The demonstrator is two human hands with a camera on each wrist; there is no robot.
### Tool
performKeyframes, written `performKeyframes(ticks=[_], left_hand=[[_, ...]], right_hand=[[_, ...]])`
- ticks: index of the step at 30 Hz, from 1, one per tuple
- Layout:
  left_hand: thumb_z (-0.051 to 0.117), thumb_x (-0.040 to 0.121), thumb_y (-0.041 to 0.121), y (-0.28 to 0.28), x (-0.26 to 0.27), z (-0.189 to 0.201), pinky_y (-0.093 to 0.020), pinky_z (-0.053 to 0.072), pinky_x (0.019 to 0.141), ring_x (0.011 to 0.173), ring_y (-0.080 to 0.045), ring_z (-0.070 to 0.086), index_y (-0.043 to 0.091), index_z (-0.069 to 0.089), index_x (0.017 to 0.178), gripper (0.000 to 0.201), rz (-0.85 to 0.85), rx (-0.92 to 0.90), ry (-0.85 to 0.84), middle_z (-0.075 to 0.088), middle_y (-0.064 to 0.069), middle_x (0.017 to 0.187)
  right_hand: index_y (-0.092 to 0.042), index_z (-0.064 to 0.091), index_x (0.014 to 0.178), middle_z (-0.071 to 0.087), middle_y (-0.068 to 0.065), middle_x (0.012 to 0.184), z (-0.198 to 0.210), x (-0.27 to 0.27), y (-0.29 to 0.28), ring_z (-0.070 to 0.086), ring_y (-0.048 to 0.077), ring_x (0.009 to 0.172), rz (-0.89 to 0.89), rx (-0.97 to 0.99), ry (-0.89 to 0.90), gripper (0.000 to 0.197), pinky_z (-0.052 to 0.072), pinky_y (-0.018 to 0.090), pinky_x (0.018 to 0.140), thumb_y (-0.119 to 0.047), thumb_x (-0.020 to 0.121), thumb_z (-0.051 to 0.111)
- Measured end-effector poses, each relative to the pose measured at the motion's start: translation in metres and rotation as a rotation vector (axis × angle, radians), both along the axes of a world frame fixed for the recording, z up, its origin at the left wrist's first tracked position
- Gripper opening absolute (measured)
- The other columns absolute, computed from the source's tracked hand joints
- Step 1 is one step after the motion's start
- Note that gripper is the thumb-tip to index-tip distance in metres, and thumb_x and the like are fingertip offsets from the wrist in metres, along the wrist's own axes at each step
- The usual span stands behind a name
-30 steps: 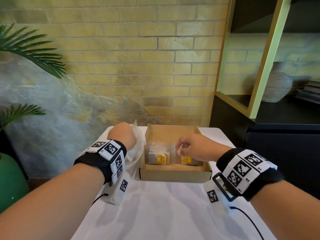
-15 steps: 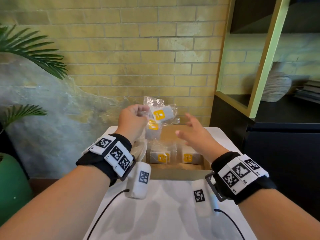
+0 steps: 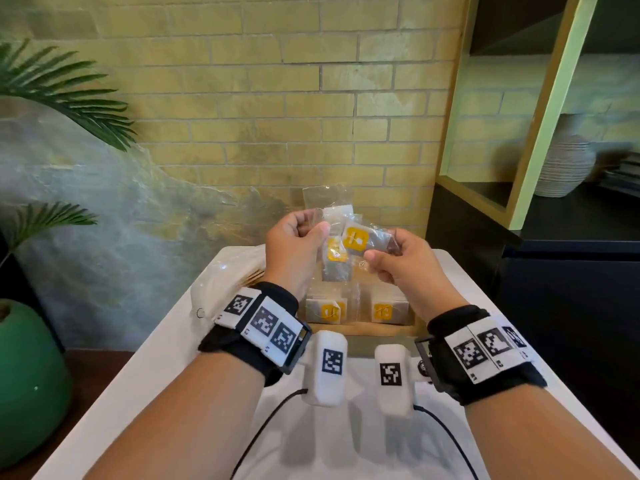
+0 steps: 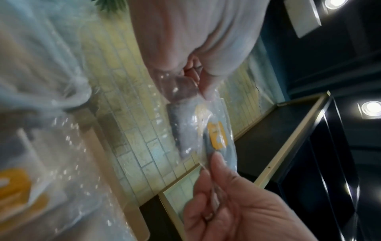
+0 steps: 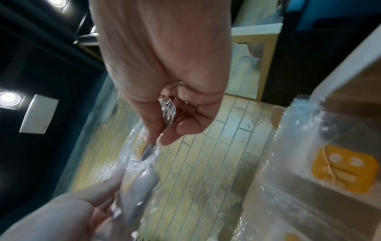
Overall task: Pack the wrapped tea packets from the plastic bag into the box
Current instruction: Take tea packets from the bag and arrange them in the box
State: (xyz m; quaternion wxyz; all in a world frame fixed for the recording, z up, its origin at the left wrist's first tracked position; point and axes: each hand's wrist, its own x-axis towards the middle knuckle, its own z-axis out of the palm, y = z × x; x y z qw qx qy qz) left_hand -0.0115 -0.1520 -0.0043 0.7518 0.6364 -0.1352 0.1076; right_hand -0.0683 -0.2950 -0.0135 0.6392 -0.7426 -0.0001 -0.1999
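Table point(image 3: 166, 368): white top, carrying the items below.

Box point(image 3: 377, 330): open brown cardboard, at the table's far middle, directly under both raised hands.

Plastic bag point(image 3: 221, 289): clear, crumpled, on the table just left of the box, behind the left wrist.

Packed tea packets point(image 3: 327, 310): two clear-wrapped packets with yellow labels stand side by side against the near wall of the box.

Left hand point(image 3: 294, 249): raised above the box, fingers curled, thumb and fingers pinching the upper wrapper edges of a small bunch of packets. One yellow-labelled packet point(image 3: 335, 259) hangs below that pinch, clear of the box.

Right hand point(image 3: 401, 259): raised beside the left, thumb and forefinger closed on the clear wrapper end of the front packet point(image 3: 360, 239), which lies tilted between the two hands, its yellow label facing the head camera. How many packets are in the bunch cannot be told.
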Motion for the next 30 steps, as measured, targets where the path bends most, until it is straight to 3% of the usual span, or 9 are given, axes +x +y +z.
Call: performKeyframes(ticks=[3,7,12,14,16,18,23,27,30], left_hand=[[0.061,0.088,0.007,-0.006,0.005,-0.009,-0.031,0.049,0.068,0.069,-0.011,0.054,0.023,0.061,0.079,0.018,0.042,-0.078,0.074,0.058,0.005,0.072],[0.062,0.087,0.009,-0.012,0.012,-0.02,-0.029,0.045,0.063,0.065,-0.012,0.05,0.022,0.06,0.071,0.021,0.065,-0.087,0.1,0.057,0.002,0.068],[0.064,0.086,0.014,-0.018,0.022,-0.027,-0.042,0.054,0.077,0.077,-0.022,0.06,0.023,0.064,0.072,0.016,0.036,-0.053,0.081,0.065,-0.005,0.077],[0.062,0.088,0.017,-0.019,0.023,-0.028,-0.035,0.053,0.066,0.067,-0.017,0.057,0.02,0.062,0.071,0.018,0.018,-0.075,0.076,0.061,0.0,0.068],[0.06,0.09,0.02,-0.02,0.021,-0.029,-0.025,0.047,0.054,0.055,-0.011,0.051,0.019,0.058,0.067,0.023,0.0,-0.098,0.076,0.055,0.005,0.057],[0.058,0.091,0.024,-0.021,0.02,-0.03,-0.026,0.049,0.053,0.054,-0.011,0.051,0.018,0.056,0.066,0.026,-0.014,-0.104,0.073,0.053,0.006,0.055],[0.056,0.092,0.026,-0.021,0.018,-0.028,-0.024,0.046,0.051,0.052,-0.008,0.049,0.019,0.053,0.07,0.024,-0.041,-0.126,0.095,0.051,0.006,0.056],[0.059,0.091,0.029,-0.019,0.021,-0.031,-0.035,0.045,0.06,0.054,-0.016,0.047,0.021,0.052,0.064,0.029,-0.005,-0.064,0.076,0.051,0.007,0.049],[0.06,0.089,0.031,-0.016,0.022,-0.03,-0.045,0.048,0.063,0.056,-0.019,0.048,0.022,0.052,0.06,0.031,-0.003,-0.026,0.059,0.05,0.007,0.049]], right_hand=[[-0.014,0.058,0.09,0.061,0.005,0.08,-0.004,0.004,0.003,0.057,0.011,0.067,-0.018,-0.048,0.021,0.01,0.047,0.022,0.061,-0.008,0.085,0.064],[-0.02,0.06,0.087,0.061,0.0,0.079,-0.008,0.01,0.004,0.054,0.01,0.071,-0.03,-0.204,0.051,0.009,0.045,0.023,0.063,-0.018,0.083,0.068],[0.009,0.062,0.081,0.05,0.009,0.074,-0.007,0.019,-0.001,0.046,0.019,0.069,-0.075,-0.327,0.083,0.032,0.035,0.03,0.062,-0.023,0.082,0.062],[0.013,0.063,0.082,0.051,0.011,0.074,-0.004,0.021,-0.004,0.046,0.02,0.07,-0.035,-0.335,0.068,0.03,0.034,0.03,0.064,-0.017,0.082,0.061],[0.009,0.067,0.083,0.056,0.006,0.069,-0.003,0.019,-0.005,0.049,0.011,0.064,0.005,-0.314,0.058,0.026,0.036,0.025,0.062,-0.017,0.086,0.061],[0.001,0.068,0.082,0.055,-0.003,0.063,-0.003,0.018,-0.007,0.047,0.001,0.056,0.021,-0.257,0.058,0.022,0.036,0.021,0.06,-0.019,0.088,0.059],[-0.016,0.061,0.085,0.059,0.001,0.08,-0.006,0.019,-0.003,0.052,0.01,0.071,0.046,0.013,0.085,0.016,0.04,0.022,0.065,-0.02,0.095,0.049],[-0.019,0.062,0.099,0.064,-0.002,0.086,-0.01,0.022,0.002,0.058,0.011,0.077,0.03,-0.012,0.101,0.014,0.045,0.025,0.068,-0.023,0.095,0.049],[-0.019,0.058,0.102,0.068,-0.003,0.088,-0.011,0.025,0.005,0.06,0.007,0.072,0.031,-0.077,0.089,0.011,0.047,0.017,0.059,-0.017,0.092,0.054]])
